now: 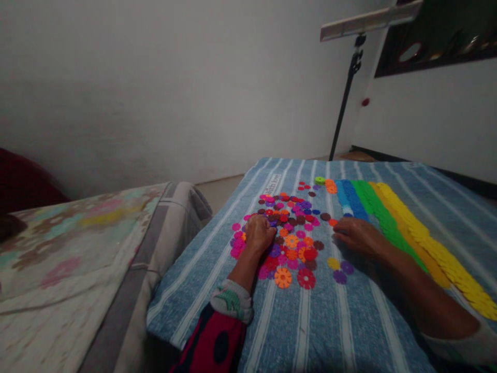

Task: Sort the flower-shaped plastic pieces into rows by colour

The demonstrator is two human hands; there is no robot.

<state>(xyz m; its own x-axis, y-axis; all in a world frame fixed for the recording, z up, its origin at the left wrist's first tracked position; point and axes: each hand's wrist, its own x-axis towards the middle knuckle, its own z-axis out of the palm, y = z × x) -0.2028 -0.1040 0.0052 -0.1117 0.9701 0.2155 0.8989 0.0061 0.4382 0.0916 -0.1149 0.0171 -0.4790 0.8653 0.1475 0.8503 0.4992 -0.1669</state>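
A loose pile of small plastic flower-shaped discs, pink, orange, red, purple and brown, lies on a blue striped cloth. My left hand rests on the pile's left side with its fingers curled down into the discs; what they hold is hidden. My right hand lies flat to the right of the pile, fingertips touching an orange disc. Just beyond that hand run sorted rows of discs: blue, green and yellow. A short orange row and one green disc lie at the far end.
A flowered mattress with a grey edge lies at the left, with a gap between it and the cloth. A black light stand rises by the white wall behind. A dark framed object hangs at the upper right.
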